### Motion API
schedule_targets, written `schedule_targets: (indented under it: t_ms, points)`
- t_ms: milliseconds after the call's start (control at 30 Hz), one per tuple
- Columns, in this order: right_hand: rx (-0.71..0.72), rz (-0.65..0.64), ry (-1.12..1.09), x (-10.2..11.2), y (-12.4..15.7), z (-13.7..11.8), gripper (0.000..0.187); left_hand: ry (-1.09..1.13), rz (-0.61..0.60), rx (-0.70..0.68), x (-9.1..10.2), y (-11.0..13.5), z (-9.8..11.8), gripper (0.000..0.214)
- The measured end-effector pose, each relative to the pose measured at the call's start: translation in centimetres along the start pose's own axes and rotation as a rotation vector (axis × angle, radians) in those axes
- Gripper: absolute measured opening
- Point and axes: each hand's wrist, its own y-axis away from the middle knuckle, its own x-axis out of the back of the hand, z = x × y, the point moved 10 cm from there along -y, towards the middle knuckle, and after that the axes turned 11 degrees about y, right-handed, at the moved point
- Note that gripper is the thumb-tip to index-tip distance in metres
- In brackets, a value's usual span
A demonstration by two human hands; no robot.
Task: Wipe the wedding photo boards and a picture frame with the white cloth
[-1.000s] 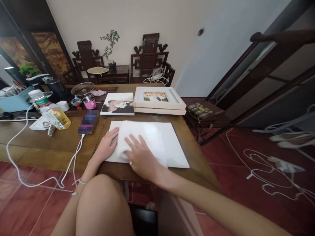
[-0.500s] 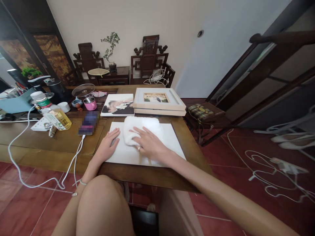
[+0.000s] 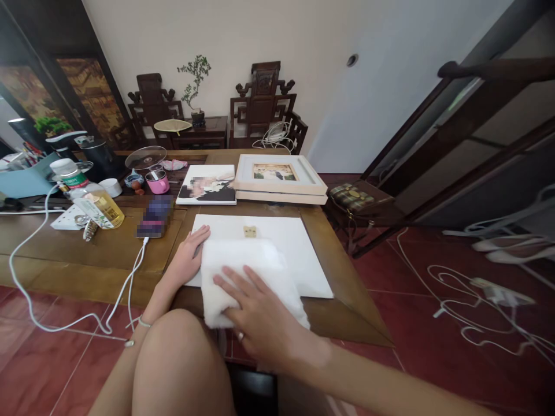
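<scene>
A white flat panel (image 3: 299, 254) lies face down on the wooden table (image 3: 108, 248), with a small metal hanger (image 3: 250, 231) near its far edge. My right hand (image 3: 260, 315) lies flat with fingers spread on a white folded cloth (image 3: 243, 271) at the panel's near edge. My left hand (image 3: 188, 257) rests open on the panel's left edge, fingers flat, holding it still. My bare knee (image 3: 182, 364) fills the foreground below the table.
Behind the panel lie a photo canvas (image 3: 208, 184) and stacked picture frames (image 3: 280, 176). To the left are a phone (image 3: 155, 216) on a white cable (image 3: 130, 283), a bottle (image 3: 102, 208), a pink cup (image 3: 157, 181) and clutter. Cables trail over the red floor (image 3: 477, 289) at right.
My right hand has drawn the cloth from the panel's far part back to its near edge, uncovering the small hanger. The left hand has stayed in place.
</scene>
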Motion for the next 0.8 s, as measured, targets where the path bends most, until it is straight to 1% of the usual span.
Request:
schedule_targets:
  t_ms: [67,167,300,367,400,467,533,567,633,700,767,800]
  points:
    - [0.008,0.010,-0.049,0.2,0.7,0.7,0.032,-0.009,0.005,-0.004,0.0,0.0,-0.1,0.044]
    - [-0.052,0.077,-0.051,0.8,0.1,4.0,0.036,-0.027,0.015,0.012,-0.1,0.0,-0.2,0.044]
    - [-0.194,0.122,0.073,1.1,-3.0,9.3,0.031,0.007,0.053,0.035,0.4,0.1,0.3,0.046]
    - [-0.245,0.135,0.101,1.1,-4.9,10.8,0.031,0.061,0.079,0.042,0.8,0.3,0.8,0.050]
    - [-0.262,0.144,0.109,1.1,-5.7,11.0,0.032,0.096,0.092,0.040,1.0,0.4,1.0,0.052]
    - [-0.272,0.150,0.124,0.9,-7.0,10.6,0.033,0.161,0.122,0.021,1.5,0.5,1.5,0.054]
    - [-0.228,0.138,0.129,0.6,-7.3,8.8,0.033,0.207,0.162,0.004,1.9,0.6,1.8,0.055]
    - [-0.180,0.132,0.127,0.4,-7.2,7.4,0.032,0.222,0.185,0.001,2.1,0.6,1.7,0.056]
    - [-0.040,0.121,0.111,0.3,-6.1,4.2,0.031,0.231,0.217,0.002,2.4,0.7,1.6,0.059]
    - [0.101,0.104,0.081,0.4,-4.3,1.2,0.031,0.220,0.228,0.012,2.4,0.7,1.4,0.061]
    - [0.186,0.062,0.041,0.5,-2.3,-0.6,0.030,0.191,0.207,0.034,2.1,0.6,1.1,0.061]
    - [0.195,0.034,0.020,0.6,-1.4,-0.8,0.030,0.171,0.180,0.045,1.8,0.6,0.9,0.059]
